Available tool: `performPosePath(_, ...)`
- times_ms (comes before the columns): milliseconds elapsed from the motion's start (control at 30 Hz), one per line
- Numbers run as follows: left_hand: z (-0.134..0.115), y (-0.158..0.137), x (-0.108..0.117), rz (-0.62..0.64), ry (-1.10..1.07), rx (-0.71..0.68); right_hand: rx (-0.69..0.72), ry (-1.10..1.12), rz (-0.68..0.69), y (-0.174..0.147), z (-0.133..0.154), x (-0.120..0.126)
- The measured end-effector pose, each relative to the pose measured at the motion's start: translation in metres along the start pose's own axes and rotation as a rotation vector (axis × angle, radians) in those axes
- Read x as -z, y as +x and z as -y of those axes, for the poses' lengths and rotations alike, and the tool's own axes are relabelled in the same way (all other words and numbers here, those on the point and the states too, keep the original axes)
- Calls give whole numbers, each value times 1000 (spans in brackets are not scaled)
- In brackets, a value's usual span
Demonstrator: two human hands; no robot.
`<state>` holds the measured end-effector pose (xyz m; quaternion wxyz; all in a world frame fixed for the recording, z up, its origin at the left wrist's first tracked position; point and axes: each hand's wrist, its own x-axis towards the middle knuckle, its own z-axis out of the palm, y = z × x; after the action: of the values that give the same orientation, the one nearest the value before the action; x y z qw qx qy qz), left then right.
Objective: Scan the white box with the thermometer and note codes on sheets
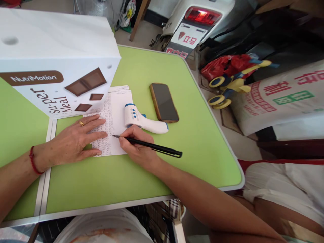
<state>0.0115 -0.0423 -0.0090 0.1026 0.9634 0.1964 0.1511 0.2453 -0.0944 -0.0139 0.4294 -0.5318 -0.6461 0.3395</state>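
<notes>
A sheet of paper (pixel 118 98) lies on the green folding table, its left part filled with rows of small handwriting. My left hand (pixel 78 140) rests flat on the written part, fingers spread, a ring on one finger. In my right hand (pixel 139 146) is a black pen (pixel 159 148), pinched between thumb and fingers, its tip at or just over the paper beside the written rows. A white and blue infrared thermometer (pixel 144 119) lies partly on the sheet, just beyond my right hand. Past it rests a phone (pixel 164 103) with its dark screen up.
A large white NutriMotion box (pixel 58 37) stands at the table's left, close to the paper. The green table (pixel 202 152) has a metal rim and a centre seam. Beyond it are a scooter's rear (pixel 194 27), a blue and yellow toy (pixel 227 84) and a printed sack (pixel 283 98).
</notes>
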Motion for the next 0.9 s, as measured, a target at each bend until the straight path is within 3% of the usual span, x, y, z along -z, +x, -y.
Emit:
performPosePath(200,0,0,-1,-14,6,-7,4,13,-50,0,-2,1)
performPosePath(900,0,0,0,8,-6,12,-18,-37,-38,0,-1,1)
